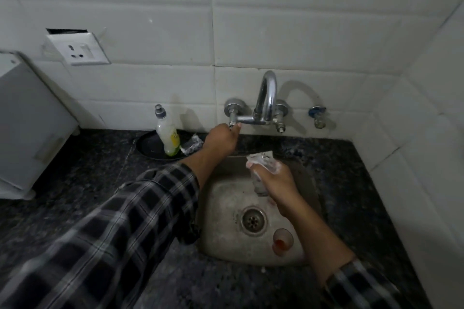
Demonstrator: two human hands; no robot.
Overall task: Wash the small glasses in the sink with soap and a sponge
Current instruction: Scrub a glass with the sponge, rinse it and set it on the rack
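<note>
We held one small glass (261, 173) in our right hand (276, 183), fingers clamped around its body, with the rim tilted up and away toward the wall, over the back half of the sink (221, 208). White suds clung to the glass and to our fingers, so we judged it already soaped and waiting for a rinse; holding it there put it roughly under the spout of the tap (267, 98), where water would fall. No water was visibly running.

A second small glass (282, 241) lay in the sink near the front, just beside the drain (253, 219), with a red residue inside. It looked unwashed, left in the basin so it would be within reach next.

Our left hand (222, 138) reached to the wall and was closed on the left tap handle (233, 124), fingers wrapped together around it, presumably to turn the water on.

On the dark tabletop (88, 170) to the left of the sink, a soap bottle (167, 133) stood upright on a black plate (150, 147), touching it, with a crumpled greyish scrubbing pad (192, 147) beside it at the plate's edge; whether that was the sponge, we could not tell. Keeping them there left the basin clear and the soap close by. A wall socket (79, 49) sat well above and apart.
</note>
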